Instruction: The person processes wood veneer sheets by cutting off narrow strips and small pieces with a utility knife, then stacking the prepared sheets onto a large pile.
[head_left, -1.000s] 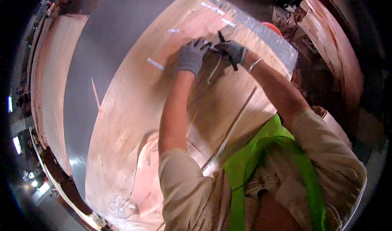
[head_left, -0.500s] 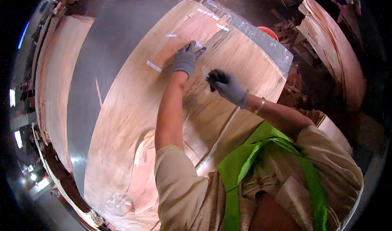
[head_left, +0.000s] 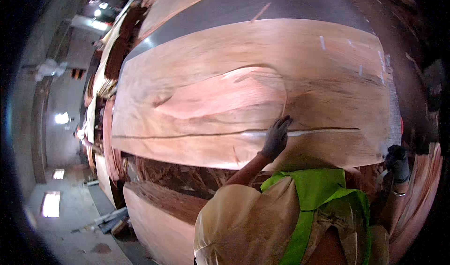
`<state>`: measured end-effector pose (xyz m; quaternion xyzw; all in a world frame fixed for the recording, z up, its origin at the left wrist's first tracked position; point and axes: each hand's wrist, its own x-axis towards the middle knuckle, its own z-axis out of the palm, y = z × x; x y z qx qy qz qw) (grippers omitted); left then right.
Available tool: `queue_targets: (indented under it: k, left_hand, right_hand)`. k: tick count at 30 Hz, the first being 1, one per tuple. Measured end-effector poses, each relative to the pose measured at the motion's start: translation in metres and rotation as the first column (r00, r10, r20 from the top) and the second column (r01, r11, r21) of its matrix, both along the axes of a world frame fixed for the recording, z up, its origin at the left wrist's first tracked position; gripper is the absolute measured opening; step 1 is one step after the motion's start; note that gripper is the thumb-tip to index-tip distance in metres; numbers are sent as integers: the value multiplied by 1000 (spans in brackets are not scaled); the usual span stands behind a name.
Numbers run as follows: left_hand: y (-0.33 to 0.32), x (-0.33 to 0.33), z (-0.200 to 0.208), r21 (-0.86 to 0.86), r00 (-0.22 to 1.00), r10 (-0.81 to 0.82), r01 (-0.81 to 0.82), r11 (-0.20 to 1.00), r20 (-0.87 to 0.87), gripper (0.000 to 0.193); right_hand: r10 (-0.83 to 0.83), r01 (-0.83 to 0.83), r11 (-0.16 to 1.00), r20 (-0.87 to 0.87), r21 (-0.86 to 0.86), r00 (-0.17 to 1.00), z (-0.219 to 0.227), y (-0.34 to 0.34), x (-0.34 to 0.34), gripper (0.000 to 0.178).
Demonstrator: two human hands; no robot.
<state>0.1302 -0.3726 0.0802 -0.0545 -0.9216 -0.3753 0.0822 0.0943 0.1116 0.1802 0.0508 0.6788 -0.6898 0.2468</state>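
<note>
A large pale wood veneer sheet (head_left: 323, 103) lies in front of me. A long narrow split (head_left: 197, 134) runs across its near part. My left hand (head_left: 275, 140), in a grey glove, rests over this split with its fingers stretched out. Beyond the hand, a pinkish rounded area (head_left: 225, 98) shows within the sheet, bordered by a curved edge. Past the sheet's right end, my right hand (head_left: 398, 164) is gloved and closed around something blurred. Short white tape strips (head_left: 322, 42) stick to the sheet's far right part.
A dark grey surface (head_left: 300, 7) borders the sheet's far side. Stacked veneer (head_left: 422, 190) stands at the right, and another pale stack (head_left: 159, 223) at the near left. Scraps (head_left: 183, 173) lie below the near edge. A person (head_left: 82, 136) is far off at left.
My view has turned toward the left part of the sheet. My left hand has gone from the tape strips to the split. My right hand has moved off the sheet, past its right end.
</note>
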Motion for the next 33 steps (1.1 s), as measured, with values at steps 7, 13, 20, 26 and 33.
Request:
queue_targets:
  k: [7,13,20,26,33]
  left_hand:
    - [-10,151,6,-115,961,229,-213,970,154,42]
    - [-44,233,0,-186,958,274,-256,949,80,43]
    - [-119,269,2,-212,912,410,-396,893,25,41]
    - [-261,279,1,-65,844,536,-537,841,-28,35]
    - [-432,260,-29,809,833,215,-549,211,509,35]
  right_hand:
    - [824,-768,534,-12,353,567,-42,-93,88,42]
    - [783,-679,579,-76,451,617,-59,-128,141,37]
    - [400,-435,833,171,341,900,-98,-187,174,27]
    - [125,-197,918,221,344,967,-125,-277,197,19]
    - [-105,19,912,189,409,976,-111,-370,220,14]
